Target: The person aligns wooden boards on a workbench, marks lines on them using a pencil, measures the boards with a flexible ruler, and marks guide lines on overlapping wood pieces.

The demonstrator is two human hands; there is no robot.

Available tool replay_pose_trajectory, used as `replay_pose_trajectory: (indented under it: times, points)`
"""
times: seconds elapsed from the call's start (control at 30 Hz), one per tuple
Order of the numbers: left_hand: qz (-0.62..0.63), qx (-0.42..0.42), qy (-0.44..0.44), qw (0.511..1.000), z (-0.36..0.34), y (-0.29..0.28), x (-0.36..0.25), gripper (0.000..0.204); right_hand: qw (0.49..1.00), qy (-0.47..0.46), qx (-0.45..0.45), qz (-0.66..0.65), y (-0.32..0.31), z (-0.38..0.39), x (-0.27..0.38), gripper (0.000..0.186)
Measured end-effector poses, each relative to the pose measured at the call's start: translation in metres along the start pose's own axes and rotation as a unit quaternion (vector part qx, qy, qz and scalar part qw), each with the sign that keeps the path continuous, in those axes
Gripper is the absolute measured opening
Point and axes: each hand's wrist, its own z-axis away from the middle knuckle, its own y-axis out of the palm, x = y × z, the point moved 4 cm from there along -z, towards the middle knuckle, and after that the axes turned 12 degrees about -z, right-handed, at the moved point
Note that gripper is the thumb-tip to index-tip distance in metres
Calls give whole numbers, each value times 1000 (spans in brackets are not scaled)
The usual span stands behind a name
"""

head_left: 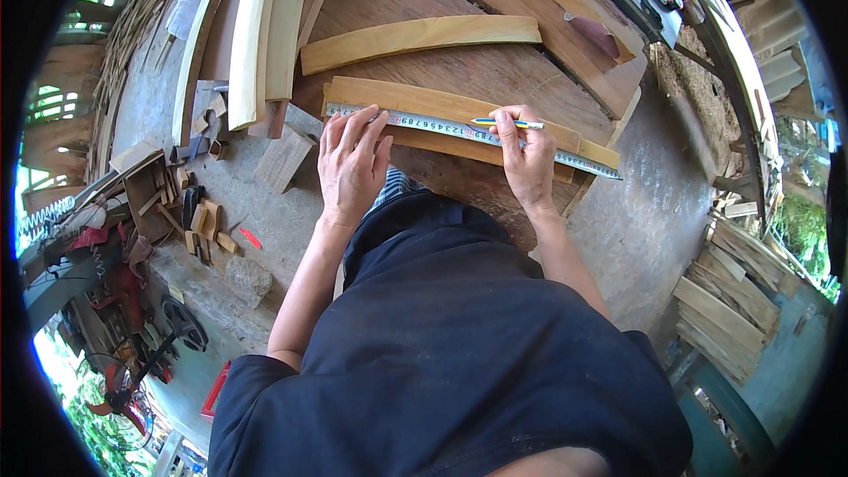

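A narrow wooden board (450, 104) lies across the work surface before me. Along it runs a long silver ruler (427, 122) with black and red marks, reaching past the board's right end. My left hand (350, 159) rests on the ruler near its left end, fingers spread and laid over its edge. A yellow, white and blue pencil (508, 123) is pinched in my right hand (525, 159), held nearly level over the ruler's right half. Whether the pencil tip touches anything, I cannot tell. Just beyond lies a separate light wooden strip (420, 40).
Long pale planks (256, 35) stick out at the upper left. A wooden block (286, 159) sits left of my left hand, with small wood offcuts (206, 219) farther left. Sandpaper (594, 35) lies on a board at the far right. Stacked wood pieces (726, 305) stand at the right.
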Motion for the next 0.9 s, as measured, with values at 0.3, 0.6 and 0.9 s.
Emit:
replay_pose_trajectory:
  times: [0.3, 0.6, 0.9]
  points:
    - [-4, -1, -3, 1000, 0, 1, 0, 36, 1000, -4, 5, 12, 0, 0, 1, 21]
    - [-6, -4, 2, 1000, -1, 0, 0, 36, 1000, -8, -6, 25, 0, 0, 2, 21]
    - [-7, -3, 2, 1000, -2, 0, 0, 35, 1000, -15, -7, 20, 0, -1, 0, 20]
